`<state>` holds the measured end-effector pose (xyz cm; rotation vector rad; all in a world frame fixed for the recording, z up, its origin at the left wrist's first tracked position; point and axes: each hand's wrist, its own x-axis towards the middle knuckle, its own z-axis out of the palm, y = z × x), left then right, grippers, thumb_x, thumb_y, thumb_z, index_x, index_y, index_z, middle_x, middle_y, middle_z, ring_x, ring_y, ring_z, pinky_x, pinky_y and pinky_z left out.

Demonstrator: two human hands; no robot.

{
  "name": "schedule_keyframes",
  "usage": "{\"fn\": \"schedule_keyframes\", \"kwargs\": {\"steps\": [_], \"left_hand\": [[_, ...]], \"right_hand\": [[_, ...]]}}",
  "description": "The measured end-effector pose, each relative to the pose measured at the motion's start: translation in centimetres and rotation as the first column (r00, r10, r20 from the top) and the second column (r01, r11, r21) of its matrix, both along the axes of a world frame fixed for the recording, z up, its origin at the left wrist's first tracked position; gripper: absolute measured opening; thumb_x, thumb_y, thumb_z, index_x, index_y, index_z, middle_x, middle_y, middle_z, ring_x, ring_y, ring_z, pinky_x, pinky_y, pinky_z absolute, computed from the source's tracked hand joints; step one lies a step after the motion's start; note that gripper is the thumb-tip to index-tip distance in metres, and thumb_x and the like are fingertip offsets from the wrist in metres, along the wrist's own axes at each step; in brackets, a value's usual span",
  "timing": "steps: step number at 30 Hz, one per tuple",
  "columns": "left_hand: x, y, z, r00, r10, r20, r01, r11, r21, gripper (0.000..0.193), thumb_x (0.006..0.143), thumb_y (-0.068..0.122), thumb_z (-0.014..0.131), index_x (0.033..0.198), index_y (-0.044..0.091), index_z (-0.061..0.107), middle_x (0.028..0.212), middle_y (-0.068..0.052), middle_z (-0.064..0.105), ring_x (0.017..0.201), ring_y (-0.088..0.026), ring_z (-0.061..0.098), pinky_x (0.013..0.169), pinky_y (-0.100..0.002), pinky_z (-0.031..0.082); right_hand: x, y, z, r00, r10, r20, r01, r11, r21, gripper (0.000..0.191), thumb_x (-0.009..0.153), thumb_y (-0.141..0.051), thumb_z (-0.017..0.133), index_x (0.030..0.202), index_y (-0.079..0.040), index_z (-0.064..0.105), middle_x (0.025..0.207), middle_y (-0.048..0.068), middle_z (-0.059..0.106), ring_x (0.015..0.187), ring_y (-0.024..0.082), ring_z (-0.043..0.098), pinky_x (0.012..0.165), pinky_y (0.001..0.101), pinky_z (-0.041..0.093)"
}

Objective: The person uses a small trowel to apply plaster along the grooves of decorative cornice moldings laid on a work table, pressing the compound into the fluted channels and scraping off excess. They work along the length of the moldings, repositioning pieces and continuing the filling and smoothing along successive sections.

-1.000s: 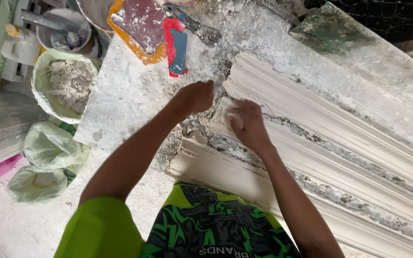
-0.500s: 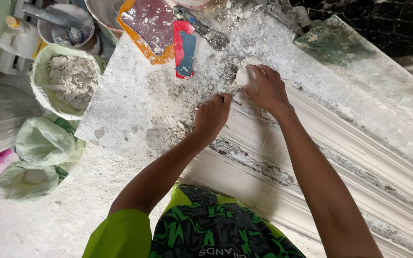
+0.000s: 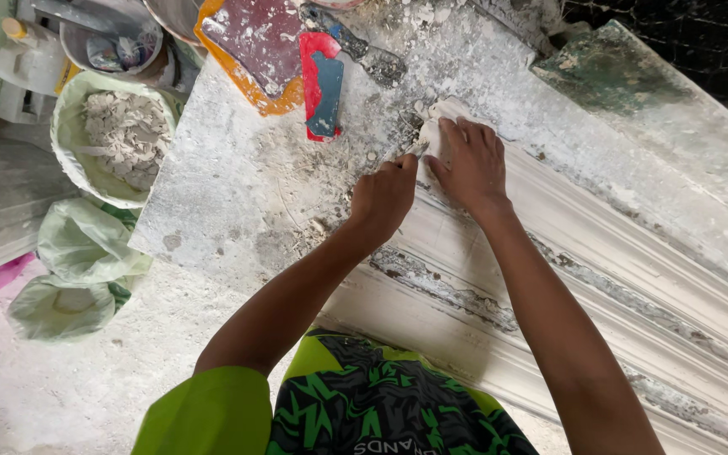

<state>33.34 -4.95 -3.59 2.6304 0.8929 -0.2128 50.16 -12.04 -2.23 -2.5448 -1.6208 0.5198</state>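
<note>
A long white plaster cornice moulding [image 3: 600,278] lies diagonally across a dusty grey worktable [image 3: 238,185]. My right hand [image 3: 468,162] presses flat on the moulding's upper end, fingers spread over a lump of white plaster. Just to its left, my left hand [image 3: 383,195] is closed around a small metal tool [image 3: 414,150] whose tip touches the moulding's end.
A red and blue scraper [image 3: 322,84], an orange-edged trowel board [image 3: 254,46] and a dark-handled knife [image 3: 364,50] lie at the table's far side. A bag of plaster chunks [image 3: 115,135], a bucket [image 3: 111,42] and green bags [image 3: 77,253] sit left. A second slab [image 3: 634,93] lies upper right.
Both hands have travelled up along the moulding to its far end. The right hand has settled on the plaster lump, and the left hand's tool has come to the moulding's end.
</note>
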Motion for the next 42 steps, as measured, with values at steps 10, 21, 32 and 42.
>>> {"fn": "schedule_keyframes", "kwargs": {"steps": [10,21,32,42], "left_hand": [[0.4,3.7,-1.4,0.992,0.073,0.099,-0.028,0.92,-0.391,0.025,0.098,0.012,0.047,0.119,-0.001,0.051,0.088,-0.023,0.075,0.081,-0.04,0.075,0.07,-0.054,0.058],[-4.2,2.2,2.2,0.937,0.35,0.02,-0.293,0.813,-0.504,0.042,0.1,0.016,0.046,0.132,-0.01,0.039,0.088,-0.028,0.071,0.074,-0.045,0.073,0.064,-0.057,0.057],[-2.7,0.5,0.8,0.993,0.083,0.081,-0.067,0.982,-0.175,0.028,0.097,0.012,0.054,0.122,0.0,0.05,0.098,-0.018,0.07,0.07,-0.031,0.075,0.052,-0.043,0.059],[0.2,1.5,0.1,0.999,-0.021,0.048,0.022,0.999,-0.027,0.026,0.097,0.013,0.055,0.119,-0.001,0.055,0.09,-0.015,0.073,0.068,-0.026,0.076,0.054,-0.038,0.06]], "right_hand": [[-0.2,2.1,2.7,0.995,0.082,-0.055,-0.077,0.993,0.086,0.058,0.089,-0.012,0.065,0.146,-0.019,0.06,0.145,0.017,0.05,0.138,0.037,0.037,0.114,0.049,0.033],[-3.0,8.5,2.1,0.999,0.034,-0.001,-0.032,0.943,-0.331,0.036,0.085,-0.025,0.07,0.115,-0.006,0.074,0.125,0.018,0.053,0.119,0.033,0.043,0.101,0.0435,0.039],[2.7,3.1,0.7,0.635,-0.3,-0.712,0.402,0.915,-0.027,0.048,0.094,-0.049,0.072,0.107,-0.003,0.075,0.118,0.01,0.058,0.107,0.02,0.061,0.093,0.0361,0.052],[2.4,0.4,0.3,0.685,-0.447,-0.575,0.587,0.806,0.072,0.036,0.094,-0.04,0.072,0.104,-0.006,0.077,0.11,0.009,0.07,0.086,0.016,0.07,0.079,0.0332,0.055]]}}
